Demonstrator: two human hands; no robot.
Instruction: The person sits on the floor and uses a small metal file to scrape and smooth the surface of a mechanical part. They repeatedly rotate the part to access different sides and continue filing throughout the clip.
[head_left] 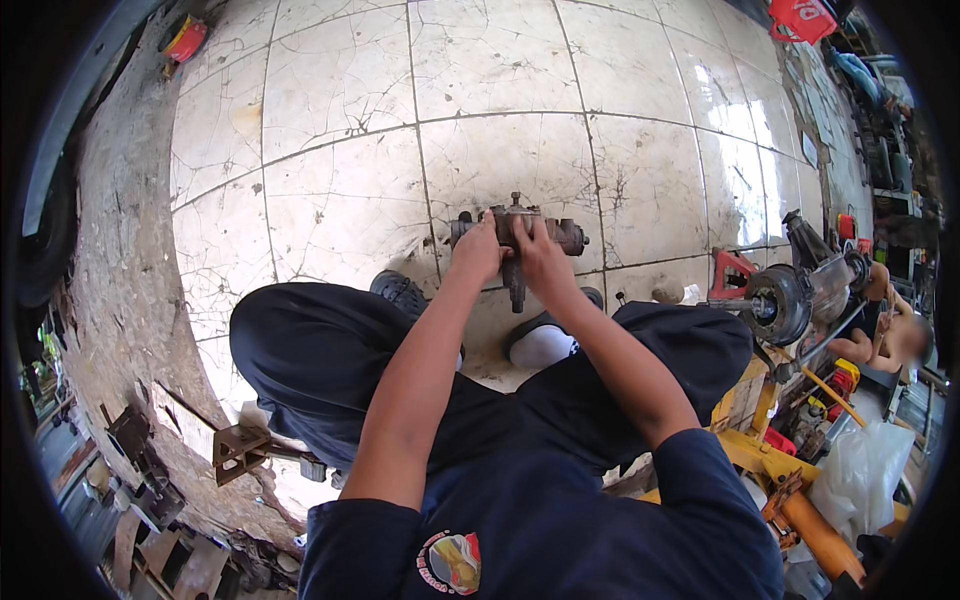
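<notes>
I squat over the tiled floor with a dirty, dark cast-metal mechanical part (568, 237) between my feet. It has a short fitting on top, cylindrical ends at both sides and a stubby shaft pointing toward me. My left hand (479, 247) grips the left portion of its housing, with fingers up near the top. My right hand (541, 256) holds the housing right of the middle, fingers over its upper face. The undersides of the part are hidden.
An axle housing with hub (785, 312) rests at right by a red stand (731, 279) and yellow equipment (750, 460). Another person (880, 320) sits beyond. Metal pieces (240, 450) lie lower left; a red container (183, 42) is upper left.
</notes>
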